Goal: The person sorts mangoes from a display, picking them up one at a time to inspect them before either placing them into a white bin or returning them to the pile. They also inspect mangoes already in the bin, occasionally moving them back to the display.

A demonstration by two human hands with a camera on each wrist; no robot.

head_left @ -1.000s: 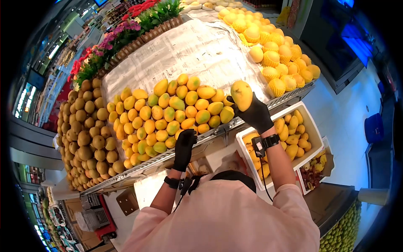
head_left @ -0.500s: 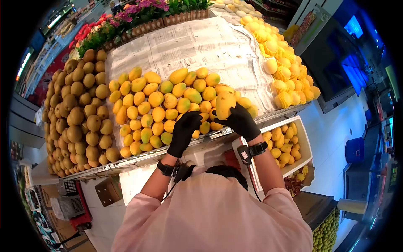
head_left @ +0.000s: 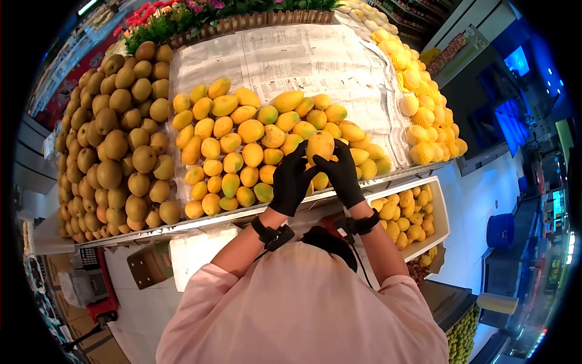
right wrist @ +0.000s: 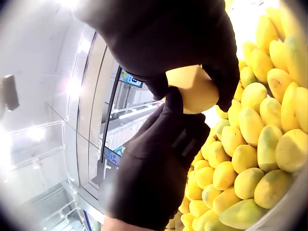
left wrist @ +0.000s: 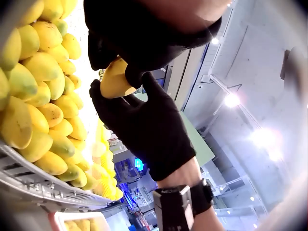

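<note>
Between two black-gloved hands, above the near edge of the display, is one yellow mango [head_left: 320, 147], also seen in the left wrist view [left wrist: 115, 79] and the right wrist view [right wrist: 192, 89]. The right hand [head_left: 344, 177] curls its fingers and thumb round the mango from the right. From the other side the left hand [head_left: 291, 181] holds it too, thumb and fingers against its skin. Rows of yellow and greenish mangoes [head_left: 251, 131] lie just beyond and to the left of the hands.
Brown round fruit [head_left: 109, 175] is heaped at the left. Pale paper [head_left: 285, 60] covers the display behind the mangoes, with net-wrapped yellow fruit [head_left: 422, 134] on its right. A white box [head_left: 441, 209] of mangoes stands at the lower right. Flowers [head_left: 200, 25] line the back.
The right hand has brought the mango left and in front of the body. The left hand has moved up and right to meet it, and now holds it too. The head view has shifted.
</note>
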